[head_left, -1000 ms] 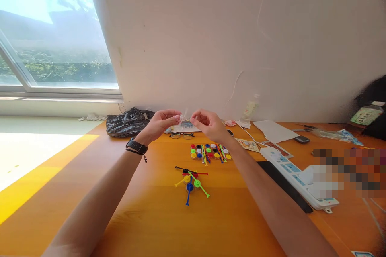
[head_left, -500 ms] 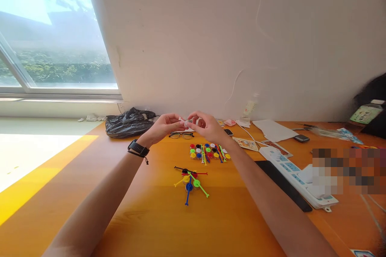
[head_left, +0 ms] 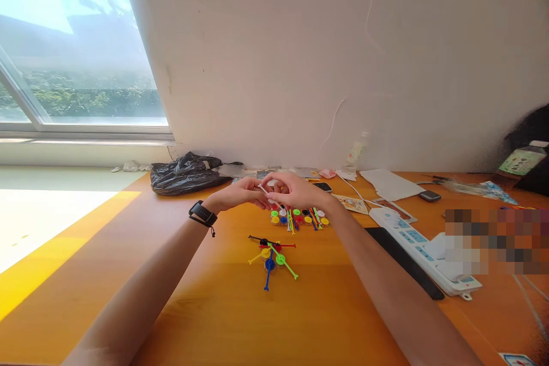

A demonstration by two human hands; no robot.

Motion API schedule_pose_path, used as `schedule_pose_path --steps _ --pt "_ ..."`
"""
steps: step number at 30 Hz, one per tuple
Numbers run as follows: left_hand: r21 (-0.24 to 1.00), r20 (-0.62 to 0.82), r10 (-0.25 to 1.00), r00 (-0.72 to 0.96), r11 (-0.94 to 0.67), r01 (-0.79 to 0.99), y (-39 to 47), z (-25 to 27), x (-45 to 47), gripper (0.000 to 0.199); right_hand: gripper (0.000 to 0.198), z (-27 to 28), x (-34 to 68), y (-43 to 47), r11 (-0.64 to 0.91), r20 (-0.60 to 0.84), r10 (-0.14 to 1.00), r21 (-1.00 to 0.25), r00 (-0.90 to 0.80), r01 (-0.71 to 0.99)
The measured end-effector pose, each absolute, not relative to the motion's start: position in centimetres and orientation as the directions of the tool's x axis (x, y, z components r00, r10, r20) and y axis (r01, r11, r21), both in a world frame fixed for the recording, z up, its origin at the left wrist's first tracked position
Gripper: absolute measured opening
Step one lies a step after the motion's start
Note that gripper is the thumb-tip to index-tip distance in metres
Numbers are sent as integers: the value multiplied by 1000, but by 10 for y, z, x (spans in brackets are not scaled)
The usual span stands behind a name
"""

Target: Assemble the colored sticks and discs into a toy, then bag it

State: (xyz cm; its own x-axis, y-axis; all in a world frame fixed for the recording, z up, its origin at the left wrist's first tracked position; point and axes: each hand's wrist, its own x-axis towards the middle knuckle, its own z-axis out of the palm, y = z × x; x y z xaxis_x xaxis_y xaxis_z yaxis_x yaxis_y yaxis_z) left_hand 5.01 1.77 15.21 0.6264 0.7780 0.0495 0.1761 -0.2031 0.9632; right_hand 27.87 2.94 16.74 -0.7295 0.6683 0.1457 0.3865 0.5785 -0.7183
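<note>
Above the far part of the table my left hand [head_left: 240, 194] and my right hand [head_left: 297, 190] meet, fingers closed around a white plastic stick [head_left: 266, 192]. The stick slants down to the right between the fingertips; whatever else they hold with it is hidden. Just beyond and below sit rows of small round pieces with coloured caps [head_left: 296, 213], with coloured sticks lying among them. Closer to me stands a cluster of capped pieces [head_left: 269, 263] in black, red, yellow, green and blue, each carrying a stick of its colour that points outward.
A black plastic bag [head_left: 184, 176] lies at the back left. To the right are a phone [head_left: 322, 187], a card [head_left: 349, 204], a white power strip [head_left: 416, 243] with plugs, and a dark flat panel [head_left: 401, 260]. A bottle [head_left: 355, 154] stands by the wall.
Both hands have come lower and slightly nearer, now in front of the far rows of caps. The white stick shows more clearly between the fingers. The things on the table stay put.
</note>
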Motion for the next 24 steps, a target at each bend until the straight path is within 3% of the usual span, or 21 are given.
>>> schedule_pose_path --steps 5,9,12,24 --pt "940 -48 715 697 -203 274 19 143 53 30 17 157 281 40 472 -78 637 -748 -767 468" --pt "875 -182 625 759 -249 415 25 143 42 33 14 143 278 49 377 -242 575 -770 -782 515" --pt "819 -227 631 741 -288 496 31 141 33 36 16 129 273 52 315 -348 542 -760 -765 569" --pt "659 -377 659 650 -303 689 43 121 23 31 24 106 259 46 295 -544 537 -595 -645 747"
